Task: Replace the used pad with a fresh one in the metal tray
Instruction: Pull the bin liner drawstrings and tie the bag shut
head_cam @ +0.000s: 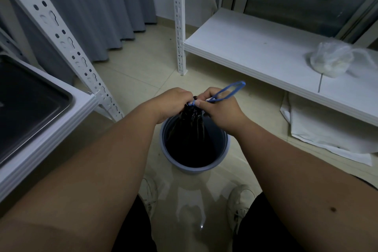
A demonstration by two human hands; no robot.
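Nearest me, both hands meet over the blue bin (194, 161). My left hand (170, 101) has its fingers curled tight round the gathered neck of the black bin bag (191, 129); my right hand (219, 106) pinches the blue drawstring (227, 91), whose loop rises beyond its fingers. The bag looks soft, thin and slippery, so I judge the bunched neck the surest hold. Left of the left fingers, the metal tray (30, 104) sits on a white shelf. Beyond the right fingers lies a white sheet (327, 135), perhaps a pad.

We see a tiled floor (143, 80) carrying a blue bin (222, 149) and white sheets (327, 135); a white shelf (255, 51) holds a plastic bag (329, 61); another shelf (61, 129) holds a metal tray (30, 104).
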